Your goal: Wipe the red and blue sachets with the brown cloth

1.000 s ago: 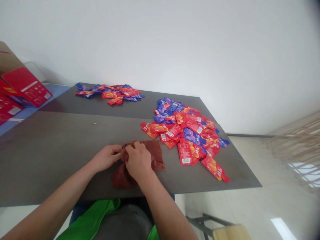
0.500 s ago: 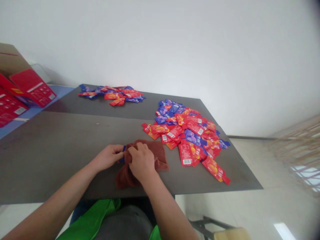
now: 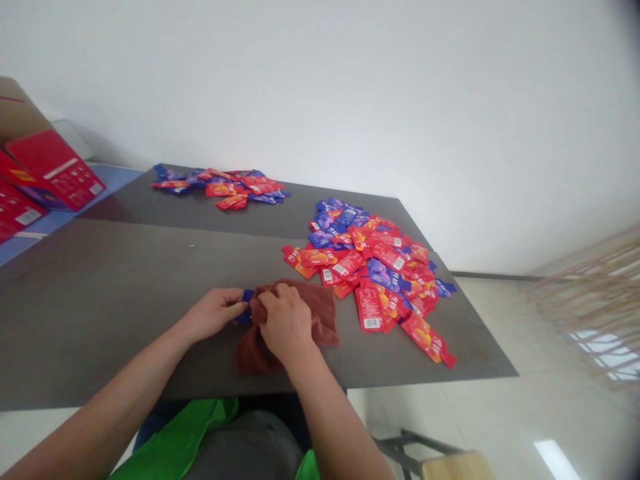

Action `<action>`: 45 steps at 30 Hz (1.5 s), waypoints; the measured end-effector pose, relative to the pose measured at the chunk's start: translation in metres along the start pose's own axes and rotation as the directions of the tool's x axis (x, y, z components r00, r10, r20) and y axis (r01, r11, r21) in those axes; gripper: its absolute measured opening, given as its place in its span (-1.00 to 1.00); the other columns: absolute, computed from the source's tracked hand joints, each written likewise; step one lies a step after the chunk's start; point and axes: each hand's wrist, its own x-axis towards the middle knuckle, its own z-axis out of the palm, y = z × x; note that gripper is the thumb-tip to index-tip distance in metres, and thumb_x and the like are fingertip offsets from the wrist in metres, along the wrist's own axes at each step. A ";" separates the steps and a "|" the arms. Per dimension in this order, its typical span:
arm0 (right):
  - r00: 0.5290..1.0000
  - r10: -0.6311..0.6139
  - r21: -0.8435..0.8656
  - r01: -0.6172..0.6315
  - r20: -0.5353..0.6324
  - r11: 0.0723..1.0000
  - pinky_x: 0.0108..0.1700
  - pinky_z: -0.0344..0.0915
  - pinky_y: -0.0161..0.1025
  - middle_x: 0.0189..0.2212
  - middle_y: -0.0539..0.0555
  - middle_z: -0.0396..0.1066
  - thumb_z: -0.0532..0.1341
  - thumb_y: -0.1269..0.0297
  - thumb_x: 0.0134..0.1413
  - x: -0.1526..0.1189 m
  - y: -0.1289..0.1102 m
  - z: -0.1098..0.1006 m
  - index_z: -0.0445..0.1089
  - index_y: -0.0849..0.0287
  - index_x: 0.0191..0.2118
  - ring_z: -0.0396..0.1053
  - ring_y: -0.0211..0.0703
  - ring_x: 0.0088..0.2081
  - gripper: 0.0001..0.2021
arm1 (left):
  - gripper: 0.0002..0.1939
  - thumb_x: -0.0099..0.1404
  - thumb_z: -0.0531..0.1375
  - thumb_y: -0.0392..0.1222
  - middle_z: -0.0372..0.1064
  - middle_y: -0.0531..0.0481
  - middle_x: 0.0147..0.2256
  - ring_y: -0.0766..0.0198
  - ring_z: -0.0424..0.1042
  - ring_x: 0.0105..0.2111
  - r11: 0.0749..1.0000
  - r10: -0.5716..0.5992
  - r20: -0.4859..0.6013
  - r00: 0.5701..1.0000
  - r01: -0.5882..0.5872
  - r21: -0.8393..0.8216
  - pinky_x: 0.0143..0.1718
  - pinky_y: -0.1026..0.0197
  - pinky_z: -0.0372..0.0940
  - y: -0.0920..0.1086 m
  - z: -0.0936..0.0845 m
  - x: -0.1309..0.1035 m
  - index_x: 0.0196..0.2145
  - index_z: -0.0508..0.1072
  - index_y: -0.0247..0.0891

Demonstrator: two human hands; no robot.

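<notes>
Near the front of the grey table, my left hand (image 3: 216,313) pinches the end of a blue pouch (image 3: 245,313). The rest of that pouch is hidden by a brown cloth (image 3: 320,308). My right hand (image 3: 286,320) has its fingers curled around the bunched cloth, pressing it over the pouch. To the right of the cloth lies a large heap of red and blue pouches (image 3: 383,257), some printed with orange fruit and others with purple fruit.
A smaller heap of red and blue pouches (image 3: 220,188) lies at the table's back left. Red cardboard boxes (image 3: 55,173) stand on a blue surface (image 3: 117,179) at the far left. A stool (image 3: 457,465) is below the table's right side, and a white wall (image 3: 320,93) rises behind.
My left hand has shifted slightly left relative to the cloth, and more of the blue pouch shows between my hands. The view has turned a little. Both heaps look unchanged.
</notes>
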 end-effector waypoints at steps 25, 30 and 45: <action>0.997 0.065 -0.011 -0.065 0.039 0.998 -0.25 0.24 -0.25 -0.08 0.07 0.33 0.22 0.21 0.23 0.000 -0.005 0.000 0.41 -0.01 -0.08 0.29 -0.06 -0.08 -0.84 | -0.67 0.24 0.12 0.06 0.30 0.11 -0.54 0.27 0.30 -0.48 0.998 0.027 -0.024 0.999 -0.026 0.056 -0.42 0.28 0.18 -0.002 0.000 -0.001 -0.51 0.37 -0.23; 0.989 0.132 -0.039 -0.129 0.065 0.991 -0.27 0.23 -0.27 -0.08 0.08 0.34 0.22 0.27 0.22 0.000 0.001 0.014 0.42 0.01 -0.12 0.29 -0.06 -0.08 -0.87 | -0.69 0.22 0.12 0.00 0.28 0.10 -0.55 0.27 0.29 -0.47 0.970 0.066 -0.060 0.996 -0.050 0.237 -0.42 0.28 0.14 0.000 0.002 0.000 -0.57 0.32 -0.22; 0.989 0.132 -0.008 -0.132 0.067 0.991 -0.27 0.25 -0.26 -0.08 0.09 0.35 0.18 0.21 0.28 0.002 -0.013 0.015 0.42 0.01 -0.11 0.30 -0.04 -0.08 -0.88 | -0.67 0.23 0.13 0.03 0.32 0.10 -0.54 0.26 0.32 -0.47 0.973 0.056 -0.076 0.996 -0.037 0.228 -0.41 0.28 0.17 -0.001 0.002 0.000 -0.56 0.35 -0.22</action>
